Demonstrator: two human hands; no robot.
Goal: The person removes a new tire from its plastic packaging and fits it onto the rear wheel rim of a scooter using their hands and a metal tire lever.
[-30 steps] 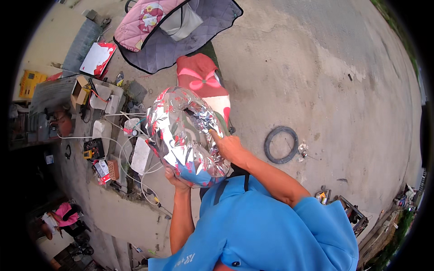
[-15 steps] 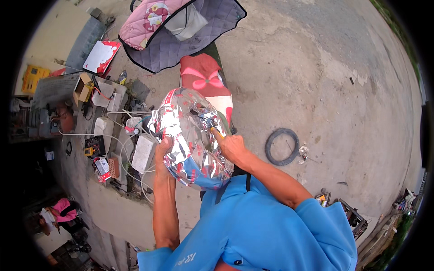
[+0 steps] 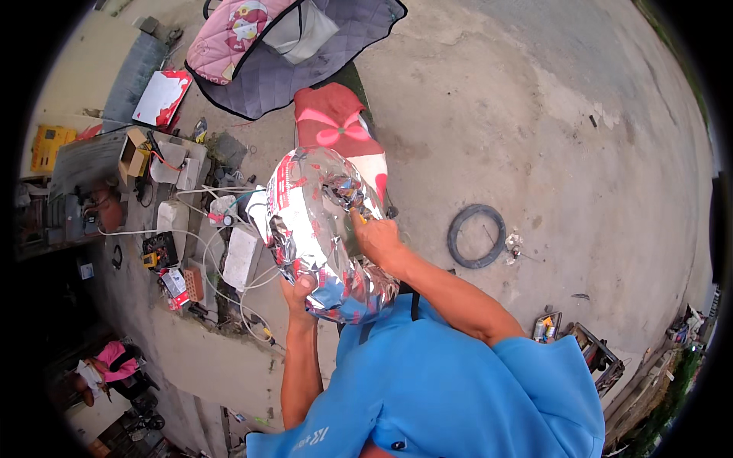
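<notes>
Between the hands, the crinkled foil bag (image 3: 324, 237) is shiny silver with red and blue print. Beyond it lies a red cushion (image 3: 336, 126) with a pink bow; a black tyre (image 3: 476, 236) lies right of the hands.

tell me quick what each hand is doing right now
Left hand: closed on the lower edge of the crinkled silver foil bag.
Right hand: gripping the bag's upper right side.

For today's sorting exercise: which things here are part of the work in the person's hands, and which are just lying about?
In hand:
crinkled silver foil bag
left hand, gripping its lower edge
right hand, on its upper side

Lying about:
black rubber ring
pink quilted mat
white cables
red and white cushion
</notes>
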